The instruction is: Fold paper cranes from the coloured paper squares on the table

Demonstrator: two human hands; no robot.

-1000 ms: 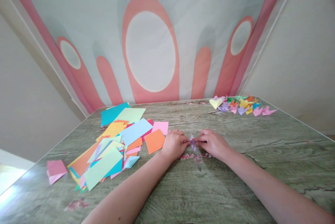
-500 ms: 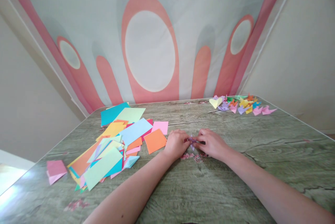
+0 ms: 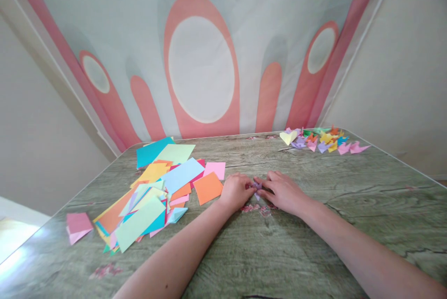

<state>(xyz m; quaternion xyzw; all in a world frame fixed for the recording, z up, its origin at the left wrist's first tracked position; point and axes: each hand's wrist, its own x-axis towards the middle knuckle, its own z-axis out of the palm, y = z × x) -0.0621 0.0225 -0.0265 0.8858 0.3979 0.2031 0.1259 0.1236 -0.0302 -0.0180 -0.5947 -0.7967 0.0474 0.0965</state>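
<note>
A small purple folded paper piece (image 3: 258, 187) is between my two hands at the middle of the table. My left hand (image 3: 236, 192) pinches its left side with thumb and fingertips. From the right, my right hand (image 3: 281, 191) has its thumb and forefinger around the piece, the forefinger at its upper edge and the thumb lower down. The fingers hide part of the folds, so its exact shape is hard to make out.
Left of my hands spreads a pile of coloured paper sheets (image 3: 139, 227), with an orange sheet (image 3: 208, 188) nearest. A folded pink paper (image 3: 78, 227) lies at far left. Several small origami figures (image 3: 324, 140) and a pale yellow paper heart (image 3: 288, 138) sit at the back right of the wooden table (image 3: 349, 187).
My right fingers have shifted on the purple piece, the forefinger moving up and left over it. The piece looks more compressed. My left hand stays nearly in place.
</note>
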